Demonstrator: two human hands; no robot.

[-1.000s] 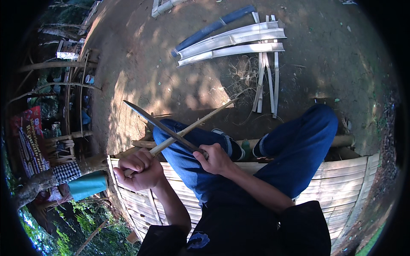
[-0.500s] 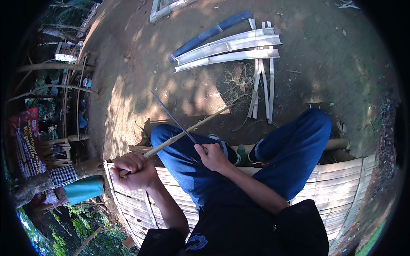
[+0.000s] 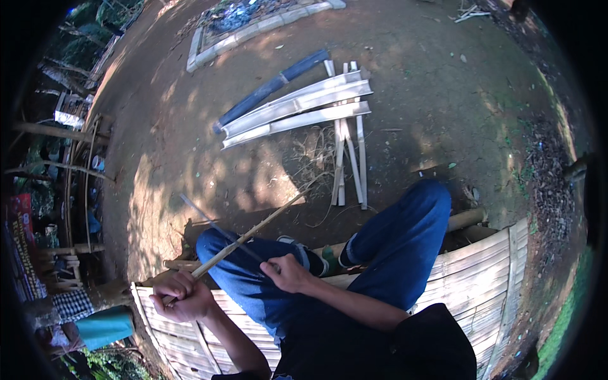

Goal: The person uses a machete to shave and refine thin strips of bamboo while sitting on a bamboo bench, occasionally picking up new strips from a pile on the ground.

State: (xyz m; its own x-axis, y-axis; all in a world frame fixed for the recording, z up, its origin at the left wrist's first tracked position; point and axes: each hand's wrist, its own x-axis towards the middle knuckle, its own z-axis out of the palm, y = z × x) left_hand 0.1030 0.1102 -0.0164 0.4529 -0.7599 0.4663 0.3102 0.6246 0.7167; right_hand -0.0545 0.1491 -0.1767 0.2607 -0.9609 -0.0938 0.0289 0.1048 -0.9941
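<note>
My left hand point(image 3: 183, 297) is closed around the near end of a thin bamboo stick point(image 3: 269, 219), which slants up and to the right past my left knee. Shavings or rough fibres show along its upper side. My right hand point(image 3: 288, 273) grips a long-bladed knife point(image 3: 201, 212); its handle is mostly hidden in the fingers. The blade points up and left and crosses the stick above my left thigh. Both hands are above my lap, the left one further out to the side.
I sit on a bamboo-slat bench point(image 3: 465, 278). On the dirt ground ahead lie pale split bamboo halves point(image 3: 304, 101) across narrow strips point(image 3: 350, 164), beside a dark bamboo piece point(image 3: 272, 88). A brick-edged pit point(image 3: 253, 35) lies beyond. Wooden poles point(image 3: 63, 132) stand at left.
The view has shifted, so the scene sits lower and further left. Along the stick, the knife blade has moved closer to my left hand and lies flatter. Both grips are kept.
</note>
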